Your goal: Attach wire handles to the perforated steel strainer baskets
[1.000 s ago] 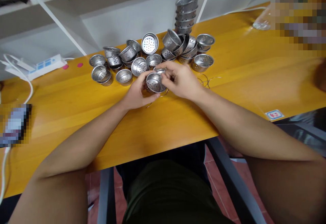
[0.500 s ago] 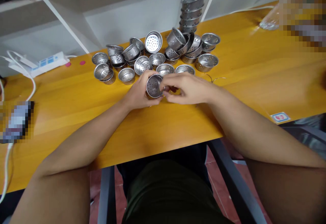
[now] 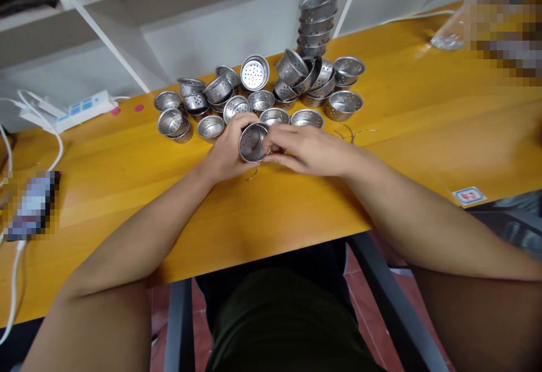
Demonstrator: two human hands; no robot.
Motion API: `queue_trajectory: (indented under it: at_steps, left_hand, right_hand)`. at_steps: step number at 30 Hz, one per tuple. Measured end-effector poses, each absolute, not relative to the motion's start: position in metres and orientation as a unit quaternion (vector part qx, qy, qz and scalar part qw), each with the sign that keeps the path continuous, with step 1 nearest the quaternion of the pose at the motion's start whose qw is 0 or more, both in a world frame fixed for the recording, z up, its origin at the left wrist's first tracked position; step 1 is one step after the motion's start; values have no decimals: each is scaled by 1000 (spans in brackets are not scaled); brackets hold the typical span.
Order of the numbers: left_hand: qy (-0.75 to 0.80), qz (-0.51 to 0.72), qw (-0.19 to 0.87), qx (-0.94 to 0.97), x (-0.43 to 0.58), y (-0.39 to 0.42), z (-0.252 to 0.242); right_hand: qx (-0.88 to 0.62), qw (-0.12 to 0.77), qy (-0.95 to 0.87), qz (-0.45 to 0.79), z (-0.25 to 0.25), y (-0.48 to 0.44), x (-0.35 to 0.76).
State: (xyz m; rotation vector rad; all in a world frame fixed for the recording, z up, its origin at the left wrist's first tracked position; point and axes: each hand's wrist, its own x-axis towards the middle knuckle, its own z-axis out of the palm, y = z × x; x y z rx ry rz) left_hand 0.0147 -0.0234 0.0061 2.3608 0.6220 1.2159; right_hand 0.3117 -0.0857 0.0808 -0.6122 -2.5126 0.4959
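Note:
My left hand grips a small perforated steel strainer cup, tilted on its side just above the yellow wooden table. My right hand is closed against the cup's right side, fingertips pinching at its rim; a thin wire piece shows just below the cup. Behind both hands lies a heap of several identical strainer cups, some upright, some tipped over.
A tall stack of strainer cups stands at the table's back edge. Loose wire handles lie right of my hands. A white power strip with cables sits far left, a clear glass far right, a sticker near the front edge.
The cup has turned in my hands from mouth-up to lying on its side. My right hand has shifted from the cup's top rim to its right side.

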Motion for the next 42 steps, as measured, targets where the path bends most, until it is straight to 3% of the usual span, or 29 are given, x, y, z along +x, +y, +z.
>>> queue_trajectory:
  at_steps: [19,42]
  left_hand:
    - [169,435,74,881,9,-25,12]
    - [180,432,72,881,9,-22,6]
  right_hand:
    - [-192,337,-906,167,65,-81,308]
    - [-187,359,-902,151,65,-82,308]
